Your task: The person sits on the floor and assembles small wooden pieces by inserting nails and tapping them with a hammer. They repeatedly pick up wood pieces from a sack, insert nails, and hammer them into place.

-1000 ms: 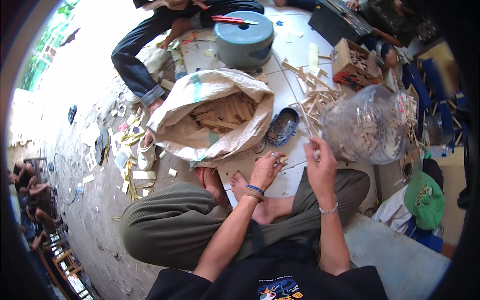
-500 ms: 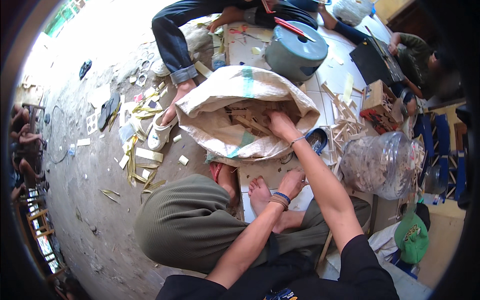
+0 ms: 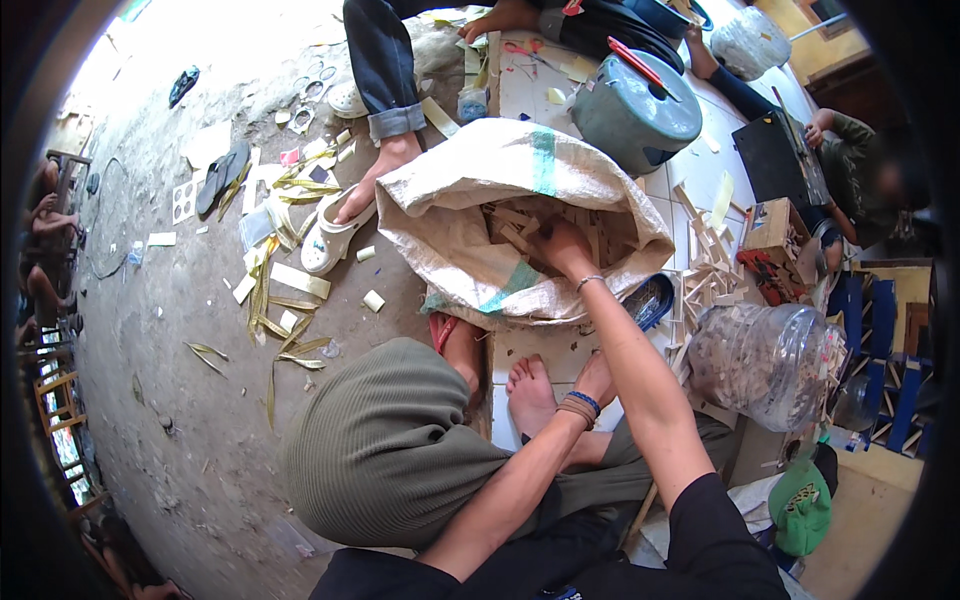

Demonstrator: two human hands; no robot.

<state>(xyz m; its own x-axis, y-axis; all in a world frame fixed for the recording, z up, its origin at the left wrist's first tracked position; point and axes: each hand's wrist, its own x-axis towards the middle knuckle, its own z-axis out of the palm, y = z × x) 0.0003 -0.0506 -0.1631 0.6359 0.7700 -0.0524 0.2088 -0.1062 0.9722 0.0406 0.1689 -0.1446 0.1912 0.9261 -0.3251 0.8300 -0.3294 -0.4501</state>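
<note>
A white woven sack (image 3: pixel 455 255) with green stripes stands open before me, its bottom filled with thin pale wood pieces (image 3: pixel 515 228). My right hand (image 3: pixel 565 247) reaches down inside it, fingers curled among the pieces; their tips are hidden, so I cannot make out what they hold. Low in front of the sack, above my bare foot (image 3: pixel 530 390), is my left hand (image 3: pixel 597 380). It wears bracelets at the wrist, and my right forearm covers its fingers.
Right of the sack lie a blue-rimmed dish (image 3: pixel 650 303), piled wood sticks (image 3: pixel 710 265) and a large clear plastic jug (image 3: pixel 755 355). A grey-green stool (image 3: pixel 625 120) stands behind. Another person's foot in a pale clog (image 3: pixel 335 235) is at the left. Scraps litter the ground.
The view has shifted, so the sack and surroundings appear farther right and slightly lower. My right hand stays in the sack, now deeper among the pieces. My left hand is now more covered by the right forearm.
</note>
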